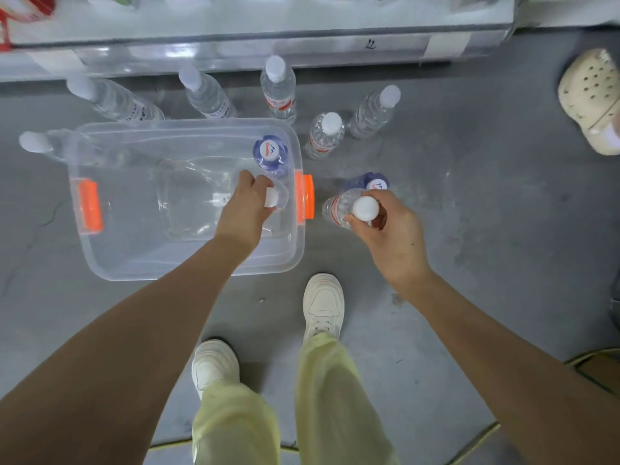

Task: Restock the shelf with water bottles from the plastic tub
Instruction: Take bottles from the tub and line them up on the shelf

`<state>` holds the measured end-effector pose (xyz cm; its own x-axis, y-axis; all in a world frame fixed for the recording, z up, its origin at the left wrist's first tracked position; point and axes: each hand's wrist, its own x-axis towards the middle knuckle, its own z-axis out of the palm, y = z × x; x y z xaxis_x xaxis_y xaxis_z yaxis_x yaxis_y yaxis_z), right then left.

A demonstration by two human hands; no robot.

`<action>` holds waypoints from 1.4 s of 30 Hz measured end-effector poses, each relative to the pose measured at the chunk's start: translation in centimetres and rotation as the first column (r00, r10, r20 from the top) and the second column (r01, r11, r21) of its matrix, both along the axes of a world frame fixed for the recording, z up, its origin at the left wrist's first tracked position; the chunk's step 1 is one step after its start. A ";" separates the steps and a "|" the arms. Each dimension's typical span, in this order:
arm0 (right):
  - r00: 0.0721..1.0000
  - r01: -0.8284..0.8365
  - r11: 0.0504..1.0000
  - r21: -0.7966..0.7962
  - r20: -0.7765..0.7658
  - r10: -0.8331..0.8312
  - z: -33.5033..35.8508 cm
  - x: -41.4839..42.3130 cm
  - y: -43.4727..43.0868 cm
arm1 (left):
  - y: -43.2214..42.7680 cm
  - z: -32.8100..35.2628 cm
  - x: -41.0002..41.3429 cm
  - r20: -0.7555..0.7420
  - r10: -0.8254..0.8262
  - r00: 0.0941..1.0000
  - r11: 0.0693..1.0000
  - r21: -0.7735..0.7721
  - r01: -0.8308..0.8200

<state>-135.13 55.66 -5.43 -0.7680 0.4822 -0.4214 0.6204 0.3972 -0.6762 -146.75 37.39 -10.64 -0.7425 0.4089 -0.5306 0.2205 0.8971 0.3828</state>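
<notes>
Shelf (pixel 255 31) runs along the top of the view, low and pale, its lip blurred. None of these bottles is on it yet that I can see.

Floor (pixel 469 229) is grey concrete and holds everything here.

Tub (pixel 110 260) sits on the floor in front of the shelf, clear plastic with orange latches, nearly empty. That suggests unloading is almost finished.

Seven loose bottles stand on the floor around the tub: three behind it against the shelf base, e.g. one upright at (pixel 279 90), one off its left corner, two off its right corner, e.g. (pixel 324 135), and one blue-capped just right of the latch. My read is that they're staged there so they can go up in batches.

Left hand (pixel 246 208) reaches into the tub's right end, fingers curled round the neck of a white-capped bottle (pixel 272 197) standing against the wall. The grip looks closed, and taking it by the neck suits a straight lift over the rim.

Blue-capped bottle (pixel 270 155) stands upright in the tub just behind that one, untouched.

Right hand (pixel 385 229) is outside the tub, closed round the neck of a second bottle (pixel 342 206), cap showing between thumb and fingers. It's held just beside the blue-capped one on the floor. Can't tell if its base is down.

Next step is probably to lift the left bottle out, then take the blue one.
</notes>
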 end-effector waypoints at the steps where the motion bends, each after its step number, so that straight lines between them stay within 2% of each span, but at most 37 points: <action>1: 1.000 -0.006 1.000 0.004 0.006 0.006 0.9 0.0 0.1 | -0.1 1.2 -0.3 0.006 -0.004 1.000 1.000 0.012 0.004; 11: 0.991 0.093 0.990 -0.102 -0.084 -0.102 14.8 -1.1 0.1 | -0.5 17.9 -2.9 -0.096 -0.070 0.993 0.993 0.090 0.079; 18: 0.961 0.189 0.967 -0.172 -0.169 -0.218 26.8 -2.4 -0.4 | 0.1 31.9 -5.7 -0.139 -0.054 0.989 0.956 0.279 0.091; 22: 0.935 0.221 0.967 -0.125 -0.255 -0.246 34.8 -3.1 -0.9 | -0.1 41.3 -7.3 -0.212 -0.047 0.976 0.941 0.319 0.114; 28: 0.862 0.227 0.974 -0.003 -0.465 -0.202 48.0 -3.6 -1.4 | -1.6 55.5 -8.2 -0.260 0.065 0.963 0.795 0.597 0.107; 30: 0.839 0.226 0.974 0.019 -0.512 -0.185 52.3 -3.9 -1.6 | -2.1 60.3 -8.3 -0.217 0.120 0.969 0.740 0.670 0.059; 32: 0.806 0.225 0.974 0.036 -0.568 -0.165 56.4 -4.1 -1.8 | -2.6 65.0 -8.3 -0.198 0.159 0.967 0.707 0.706 0.028; 37: 0.744 0.257 0.959 0.121 -0.657 -0.117 65.7 -4.8 -1.5 | -4.3 75.6 -8.5 -0.272 0.217 0.937 0.626 0.776 0.080; 42: 0.664 0.245 0.961 0.131 -0.745 -0.068 74.2 -5.5 -1.1 | -5.7 84.3 -7.9 -0.228 0.327 0.917 0.448 0.892 0.062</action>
<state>-140.68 54.52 68.82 -0.6892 0.6288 0.3600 0.0312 0.5221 -0.8523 -154.69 31.71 73.70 -0.8646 0.3819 0.3266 0.4085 0.1554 0.8994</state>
